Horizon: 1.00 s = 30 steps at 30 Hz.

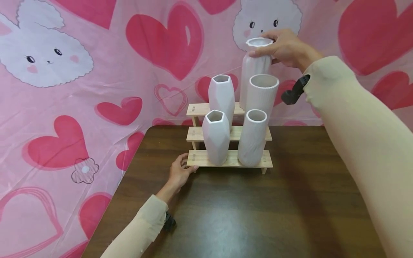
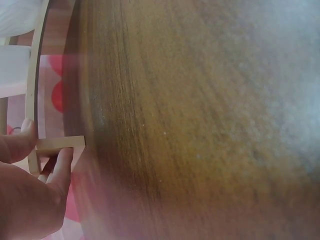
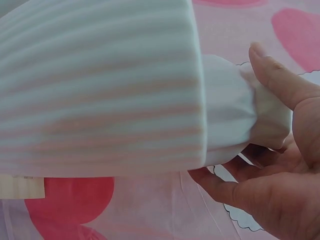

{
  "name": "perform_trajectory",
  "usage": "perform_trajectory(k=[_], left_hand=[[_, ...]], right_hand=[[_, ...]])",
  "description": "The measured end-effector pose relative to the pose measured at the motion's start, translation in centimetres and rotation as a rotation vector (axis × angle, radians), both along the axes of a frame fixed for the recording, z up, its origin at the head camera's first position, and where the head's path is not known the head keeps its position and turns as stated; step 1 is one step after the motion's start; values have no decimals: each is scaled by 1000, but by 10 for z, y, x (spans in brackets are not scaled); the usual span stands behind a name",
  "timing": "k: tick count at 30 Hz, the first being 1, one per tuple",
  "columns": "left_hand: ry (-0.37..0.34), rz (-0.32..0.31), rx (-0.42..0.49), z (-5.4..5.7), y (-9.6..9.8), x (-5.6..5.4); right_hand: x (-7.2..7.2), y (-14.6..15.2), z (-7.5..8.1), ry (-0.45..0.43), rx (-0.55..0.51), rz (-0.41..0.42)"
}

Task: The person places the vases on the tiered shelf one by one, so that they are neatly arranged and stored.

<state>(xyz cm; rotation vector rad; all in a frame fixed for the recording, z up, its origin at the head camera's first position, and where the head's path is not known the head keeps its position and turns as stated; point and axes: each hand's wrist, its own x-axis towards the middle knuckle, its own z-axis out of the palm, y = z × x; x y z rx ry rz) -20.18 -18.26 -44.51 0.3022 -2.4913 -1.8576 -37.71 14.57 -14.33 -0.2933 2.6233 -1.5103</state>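
A three-tier wooden stand (image 1: 233, 158) carries several white vases. My right hand (image 1: 285, 49) holds the tall vase with the wavy rim (image 1: 251, 70) round its neck, at the back right above the top tier; its base is hidden. In the right wrist view, a ribbed vase (image 3: 100, 100) covers most of that vase, and fingers curve about the neck. My left hand (image 1: 178, 173) grips the left end of the bottom tier, thumb on top and fingers at the wooden leg (image 2: 62, 143). Two faceted vases stand on the left, and a textured cylindrical vase (image 1: 253, 139) at front right.
The stand is on a dark brown wooden table (image 1: 226, 215), near its far edge. Behind hangs a pink cloth (image 1: 145, 89) with hearts and rabbits. The vases stand close together on the right side, one behind another.
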Motion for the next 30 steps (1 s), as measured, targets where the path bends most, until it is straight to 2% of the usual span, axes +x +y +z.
perform_trajectory(k=[14, 20, 24, 26, 30], left_hand=[[-3, 5, -15, 0, 0, -1], [6, -2, 0, -2, 0, -5], [-1, 1, 1, -4, 0, -5], [-1, 2, 3, -4, 0, -6], [-11, -10, -54, -2, -3, -7]], right_hand=[[1, -1, -4, 2, -34, -12], [5, 7, -9, 83, 8, 35], [13, 20, -18, 136, 15, 53], [20, 30, -25, 161, -15, 35], [44, 52, -47, 237, -6, -25]])
